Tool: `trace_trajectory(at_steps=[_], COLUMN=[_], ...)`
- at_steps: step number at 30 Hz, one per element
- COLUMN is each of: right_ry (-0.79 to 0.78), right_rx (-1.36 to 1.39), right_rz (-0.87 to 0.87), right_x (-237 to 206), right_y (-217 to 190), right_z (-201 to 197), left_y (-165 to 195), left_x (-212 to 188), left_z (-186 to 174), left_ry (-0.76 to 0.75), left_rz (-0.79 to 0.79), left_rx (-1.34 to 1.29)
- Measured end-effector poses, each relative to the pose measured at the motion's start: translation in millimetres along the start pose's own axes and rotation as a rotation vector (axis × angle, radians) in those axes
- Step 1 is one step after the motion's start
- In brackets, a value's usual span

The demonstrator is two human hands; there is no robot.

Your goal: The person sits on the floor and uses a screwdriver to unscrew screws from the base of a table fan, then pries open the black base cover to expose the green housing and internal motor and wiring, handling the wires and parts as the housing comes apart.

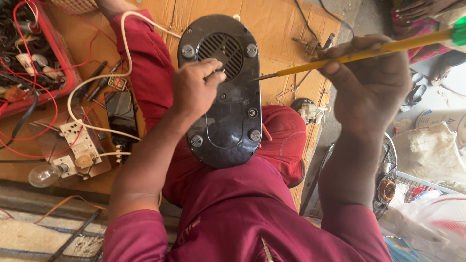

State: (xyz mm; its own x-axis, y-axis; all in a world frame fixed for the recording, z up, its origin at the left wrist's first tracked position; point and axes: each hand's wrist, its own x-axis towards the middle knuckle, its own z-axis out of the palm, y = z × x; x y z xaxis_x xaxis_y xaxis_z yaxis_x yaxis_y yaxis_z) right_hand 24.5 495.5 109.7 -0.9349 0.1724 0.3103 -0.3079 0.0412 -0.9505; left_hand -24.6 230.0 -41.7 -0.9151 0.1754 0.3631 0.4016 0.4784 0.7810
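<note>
- A black oval appliance base [224, 97] lies underside up on the person's lap, across maroon trousers [150, 73], near the middle of the view; its vent grille [221, 51] sits toward 12 o'clock and round rubber feet mark its corners.
- The left hand [194, 90] rests on the base from 9 o'clock, fingers [211, 70] curled down onto the grille's lower edge, touching it; whether they pinch anything small I cannot tell.
- The right hand [371, 82], at 3 o'clock of the base, is closed around a yellow-shafted screwdriver [359, 54] with a green handle end; its metal tip points at the base's right edge, just beside the grille.
- At 9 o'clock of the base, on cardboard [286, 29] spread over the floor, lies a dark phone [121, 114], with a white cord [97, 82] looping around it.
- Farther toward 8 o'clock sit a switchboard [80, 145] and a clear light bulb [42, 174].
- At 10 o'clock a red basket [68, 73] holds tangled wires.
- At 4 o'clock, a fan motor [387, 187] in a wire guard.
</note>
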Motion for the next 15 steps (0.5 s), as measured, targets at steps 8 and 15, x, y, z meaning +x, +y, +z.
trace_trajectory(at_steps=[8, 15], right_ry=[0.255, -0.056], right_rx=[-0.071, -0.752], right_rz=[0.257, 0.198], right_x=[-13.5, -59.0], right_y=[-13.5, -21.7], right_z=[-68.9, -172.6], left_y=[-23.4, -11.7], left_x=[-71.1, -122.6], left_z=[-50.4, -12.8], left_ry=[0.102, -0.040], left_rz=[-0.579, -0.846], left_rx=[-0.502, -0.730])
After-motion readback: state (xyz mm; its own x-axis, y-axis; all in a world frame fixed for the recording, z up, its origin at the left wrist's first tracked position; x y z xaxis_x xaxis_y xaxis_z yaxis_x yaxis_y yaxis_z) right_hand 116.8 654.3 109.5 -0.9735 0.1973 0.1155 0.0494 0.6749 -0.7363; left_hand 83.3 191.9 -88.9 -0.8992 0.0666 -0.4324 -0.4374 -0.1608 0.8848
